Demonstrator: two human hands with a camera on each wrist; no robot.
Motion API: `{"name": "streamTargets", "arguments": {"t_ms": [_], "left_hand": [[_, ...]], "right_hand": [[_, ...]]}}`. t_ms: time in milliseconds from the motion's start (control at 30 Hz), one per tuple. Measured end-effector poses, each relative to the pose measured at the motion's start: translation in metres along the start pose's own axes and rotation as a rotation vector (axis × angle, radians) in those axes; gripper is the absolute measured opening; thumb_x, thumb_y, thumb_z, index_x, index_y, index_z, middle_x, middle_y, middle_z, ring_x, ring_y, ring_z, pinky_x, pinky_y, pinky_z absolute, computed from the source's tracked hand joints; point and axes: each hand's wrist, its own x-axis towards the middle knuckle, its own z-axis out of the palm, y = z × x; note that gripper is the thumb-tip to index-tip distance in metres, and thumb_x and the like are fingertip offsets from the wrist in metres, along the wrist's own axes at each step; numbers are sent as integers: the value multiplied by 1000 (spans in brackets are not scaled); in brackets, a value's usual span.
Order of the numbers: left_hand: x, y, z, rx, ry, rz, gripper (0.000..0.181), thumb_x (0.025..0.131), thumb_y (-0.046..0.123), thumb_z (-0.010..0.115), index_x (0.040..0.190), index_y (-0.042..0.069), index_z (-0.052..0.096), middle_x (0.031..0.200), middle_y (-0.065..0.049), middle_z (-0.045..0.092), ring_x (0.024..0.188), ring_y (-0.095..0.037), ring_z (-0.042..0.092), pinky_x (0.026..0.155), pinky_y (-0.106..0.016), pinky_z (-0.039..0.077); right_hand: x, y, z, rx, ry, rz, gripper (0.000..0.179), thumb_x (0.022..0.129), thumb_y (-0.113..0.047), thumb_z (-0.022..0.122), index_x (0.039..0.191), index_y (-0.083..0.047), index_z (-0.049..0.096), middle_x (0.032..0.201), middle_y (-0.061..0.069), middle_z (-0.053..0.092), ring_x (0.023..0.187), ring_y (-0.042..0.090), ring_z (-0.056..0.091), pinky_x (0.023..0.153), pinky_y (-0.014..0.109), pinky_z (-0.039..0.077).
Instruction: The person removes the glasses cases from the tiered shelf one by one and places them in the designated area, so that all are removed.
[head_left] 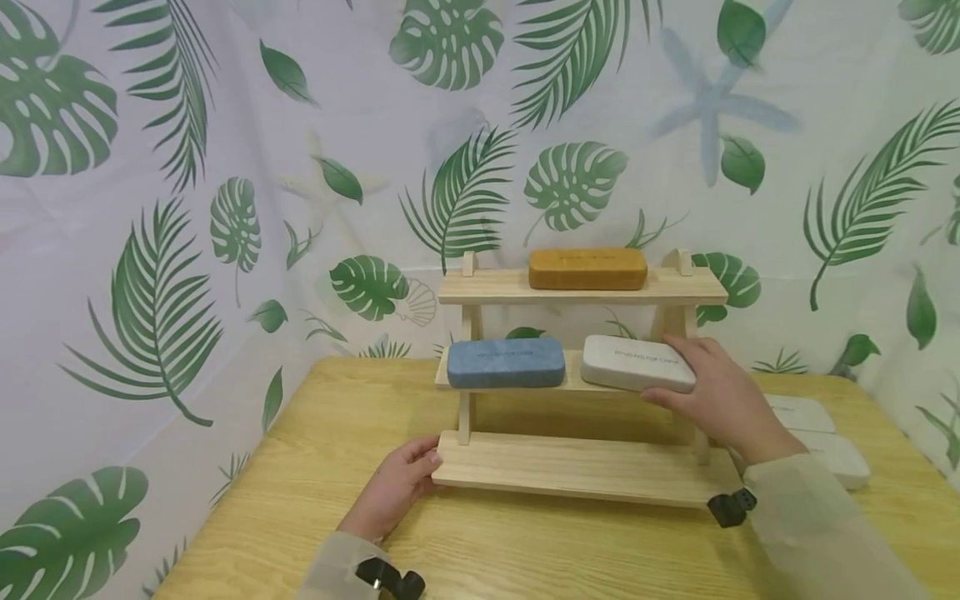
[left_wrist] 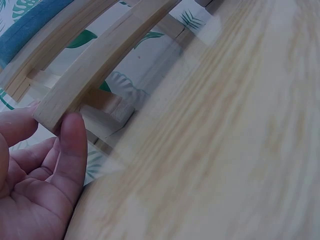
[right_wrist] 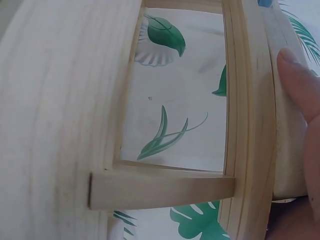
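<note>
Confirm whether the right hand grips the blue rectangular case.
No, the right hand grips the white rectangular case, right of the blue case.

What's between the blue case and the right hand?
The white case, in the head view. The right hand grips one end of it; between its other end and the blue case is bare shelf.

A wood-grain tabletop (head_left: 300, 442) lies in front of a white wall covering (head_left: 352, 100) that turns a corner at the left. Printed across it are green monstera leaves (head_left: 576, 183) and palm fronds (head_left: 153, 317), a blue starfish (head_left: 708, 102) at upper right, a faint pale starfish (head_left: 315, 196) left of centre and, lower, a scallop shell (head_left: 420, 302).
</note>
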Motion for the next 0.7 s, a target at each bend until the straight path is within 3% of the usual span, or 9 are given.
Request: {"name": "streamTargets", "arguments": {"t_ms": [233,700], "left_hand": [[-1,2,1,14,1,0,58,109,23,51,155,-6,31,144,-23,49,120,-27,57,90,-36,54],[1,-1,0,0,2,6,59,108,24,52,155,-6,31,151,-26,42,126,-29,55,91,-38,54]], "right_hand": [[0,2,3,5,21,3,108,83,-73,67,158,-5,32,149,30,35,128,49,40,96,70,38],[-4,0,7,30,72,5,103,84,-67,72,158,-6,34,147,30,36,126,48,41,94,70,39]]}}
